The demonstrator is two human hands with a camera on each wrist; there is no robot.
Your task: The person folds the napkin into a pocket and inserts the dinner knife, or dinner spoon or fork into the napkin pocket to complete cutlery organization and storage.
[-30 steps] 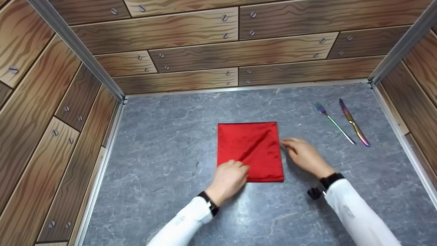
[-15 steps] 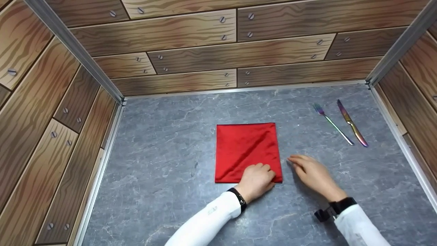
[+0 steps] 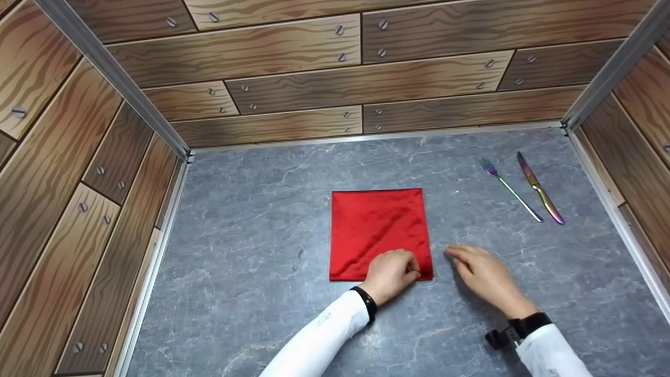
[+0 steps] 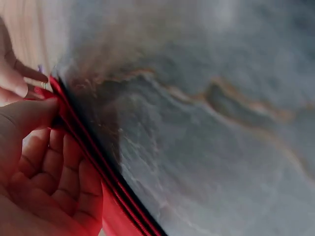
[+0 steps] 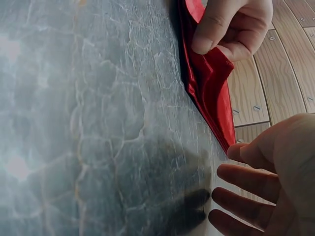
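One red cloth (image 3: 371, 225) lies on bench (image 3: 235, 235), layered square; left hand (image 3: 390, 272): grip pinches its near edge; right hand (image 3: 487, 275): beside it, fingers loose, nothing held; square looks formed, edge not yet released; fork (image 3: 509, 189), knife (image 3: 533, 181) lie untouched.

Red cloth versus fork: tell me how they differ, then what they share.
The red cloth is broad and roughly square; the fork is long and thin. The red cloth is plain red, while the fork shows purple and green tones. The left grip pinches the red cloth's near edge; the fork lies untouched. Both lie on the grey surface.
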